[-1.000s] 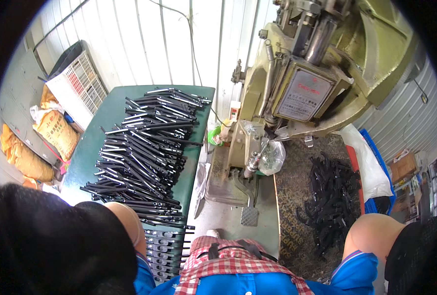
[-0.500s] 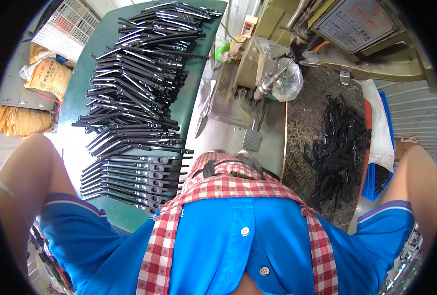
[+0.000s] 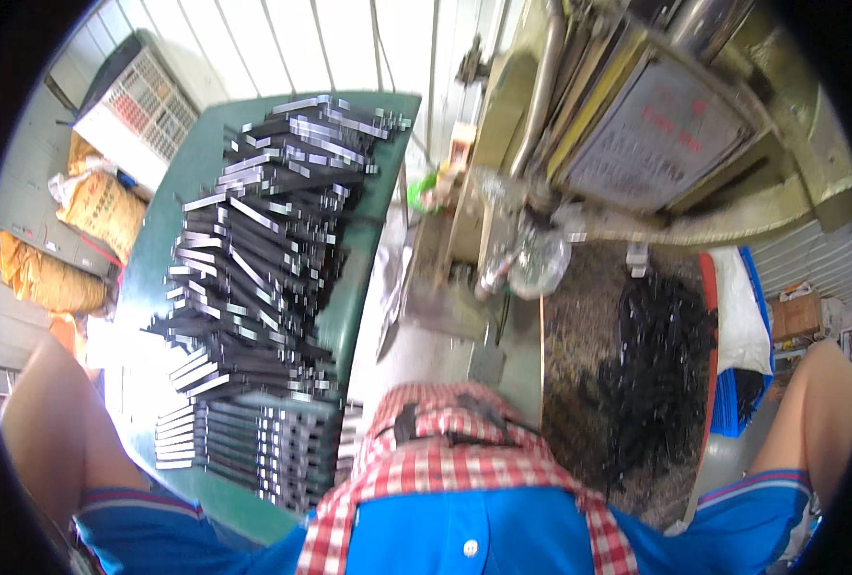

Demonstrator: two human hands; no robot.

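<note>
Neither hand shows in the picture. My left arm (image 3: 60, 422) comes out of a blue sleeve at the left edge, beside a green table (image 3: 373, 259). On that table lies a long heap of black rods (image 3: 244, 259), with several flat black bars (image 3: 239, 441) lined up in a row at its near end. My right arm (image 3: 814, 412) bends at the right edge, close to a worn dark board (image 3: 579, 316). A pile of small curved black parts (image 3: 666, 364) covers much of the board. The view is smeared by motion.
A machine with a metal plate (image 3: 651, 134) stands ahead on the right. A clear plastic bag (image 3: 541, 268) hangs on it, above a foot pedal (image 3: 485, 362). Yellow sacks (image 3: 105, 216) and a white crate (image 3: 148, 101) are at left. A blue crate (image 3: 737, 398) stands at right.
My view has tilted up, so the tables and machine sit lower in the picture and more of the far wall shows. Both hands stay out of view; the piles look the same.
</note>
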